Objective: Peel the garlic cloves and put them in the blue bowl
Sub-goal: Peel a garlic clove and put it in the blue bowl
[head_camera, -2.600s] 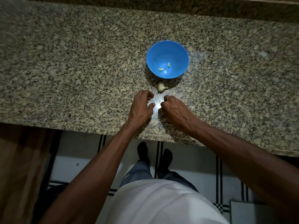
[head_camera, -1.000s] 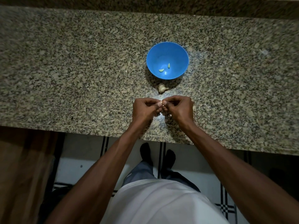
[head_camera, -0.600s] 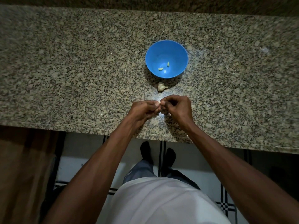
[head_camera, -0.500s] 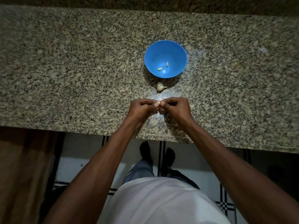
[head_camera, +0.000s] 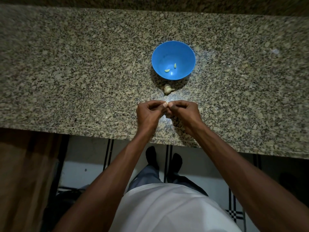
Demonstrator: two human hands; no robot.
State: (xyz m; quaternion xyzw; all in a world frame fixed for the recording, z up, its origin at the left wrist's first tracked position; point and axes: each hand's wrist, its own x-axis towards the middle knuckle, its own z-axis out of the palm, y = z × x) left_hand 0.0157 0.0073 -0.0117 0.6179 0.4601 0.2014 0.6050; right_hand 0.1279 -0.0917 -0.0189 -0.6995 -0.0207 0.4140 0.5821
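White shirt at the near edge, grey trousers and dark feet on the tiled floor below the bench lip. Both bare forearms reach up over the speckled granite bench.

Left hand and right hand meet above the bench close to its near edge, knuckles outward, thumbs and forefingers pinched tip to tip. Left fingers narrow, curled in; right fingers the same, curled and narrow. A small pale bit, the garlic clove, shows right at the pinch between the two thumb tips, touching both hands. Mostly hidden by the fingers, so cannot tell how much skin is on it. Lower fingers of both hands tucked under, also touching each other below the pinch.

Just beyond the fingers, on the bench: garlic bulb piece, pale, papery, lying loose, apart from the hands. A bright glare patch on the granite sits between it and the fingertips.

Beyond that, a bit to the right of the pinch line: blue bowl, upright, its near wall just beside the garlic piece, whether touching cannot be told. Inside it two peeled cloves, yellowish, one left and nearer, one right and farther, apart from each other, on the bowl's bottom.

Far side: bench runs to a dark wall strip. Brown cupboard panel well left of the arms, under the bench.
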